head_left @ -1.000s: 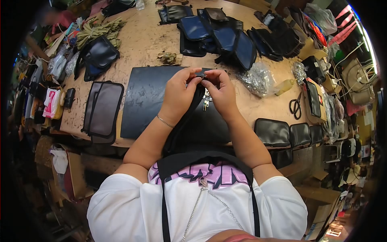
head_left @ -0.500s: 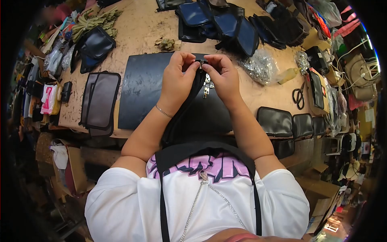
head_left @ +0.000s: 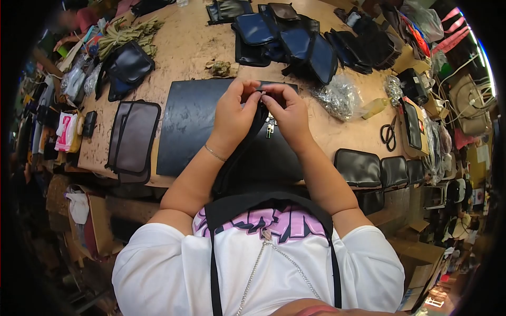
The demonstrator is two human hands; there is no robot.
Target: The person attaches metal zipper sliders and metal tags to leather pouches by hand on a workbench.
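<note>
My left hand (head_left: 238, 109) and my right hand (head_left: 287, 111) meet above a dark mat, their thumbs and fingers pinching the end of a black zipper tape (head_left: 243, 146). The tape hangs from the fingertips down past my left wrist toward my lap. The exact spot between the fingertips is mostly covered. Just below my right hand, several shiny metal zipper sliders (head_left: 270, 128) lie on the dark mat (head_left: 184, 126), partly hidden by that hand.
Grey mesh panels (head_left: 135, 137) lie left of the mat. Blue and black pouches (head_left: 300, 42) are piled at the back. To the right are a bag of metal pieces (head_left: 339, 99), a yellowish bottle (head_left: 375, 108), scissors (head_left: 388, 136) and black padded pieces (head_left: 358, 167) along the table edge.
The view has tilted a little, so the table things sit lower. My fingertips have closed in, and the metal slider that showed between them is now hidden.
</note>
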